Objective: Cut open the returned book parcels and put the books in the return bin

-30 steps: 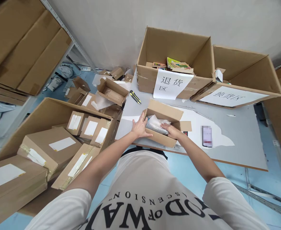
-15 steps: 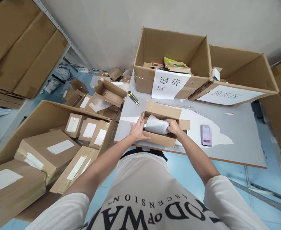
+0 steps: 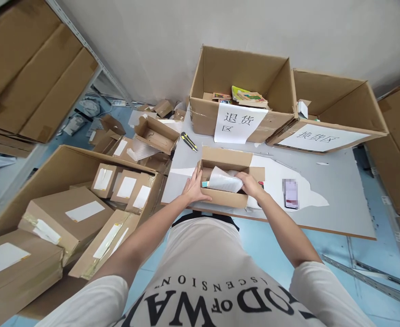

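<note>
An open cardboard box [image 3: 225, 198] lies on the table with its flaps spread. My left hand [image 3: 193, 188] grips its left corner, fingers over the end wall and thumb along the near wall. Inside the box is a translucent foam wrap [image 3: 223, 180], and a teal-and-white edge of something flat [image 3: 205, 184] peeks out beneath its left end. My right hand [image 3: 249, 184] reaches in from the right and is closed on the wrap's right end; its fingertips are partly hidden.
A utility knife [image 3: 189, 141] and a phone [image 3: 290, 193] lie on the table [image 3: 343, 181]. Two large labelled cartons, one with books [image 3: 249, 96] and one with a small white box [image 3: 302, 109], stand behind. A big carton of sealed parcels [image 3: 86, 210] is at the left.
The foam wrap has tilted and shifted within the box, baring more of the box's left inside. My right hand stays at its right end. The view has shifted slightly.
</note>
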